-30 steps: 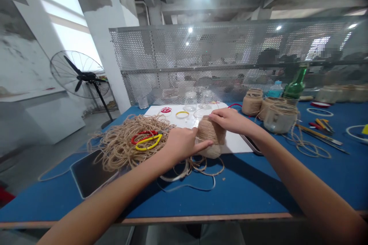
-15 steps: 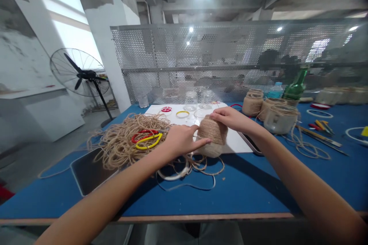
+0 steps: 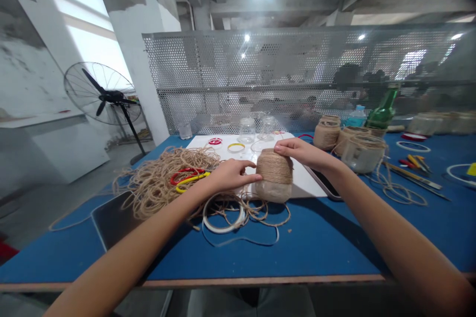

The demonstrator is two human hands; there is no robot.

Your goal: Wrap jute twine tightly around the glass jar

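A glass jar [image 3: 274,174] stands upright on a white board [image 3: 307,183], jute twine wound around its upper part and its lower part bare and cloudy. My right hand [image 3: 301,153] lies over the jar's top, fingers gripping the wound twine. My left hand [image 3: 232,176] is beside the jar's left side, its index finger stretched out to the twine and seeming to touch it. To the left of that hand lies a loose heap of jute twine [image 3: 163,183]. Scissors with red and yellow handles [image 3: 188,182] rest on the heap.
A blue work table [image 3: 320,237] holds a dark tablet [image 3: 111,220] at front left. Twine-wrapped jars [image 3: 327,134], a green glass bottle [image 3: 383,111] and hand tools [image 3: 412,174] stand to the right. Empty glass jars [image 3: 246,130] stand behind. A perforated metal screen [image 3: 260,74] runs behind the table.
The jar has turned from tilted to upright. My left hand has moved up and left, away from the jar's lower part. My right hand has shifted slightly with the jar.
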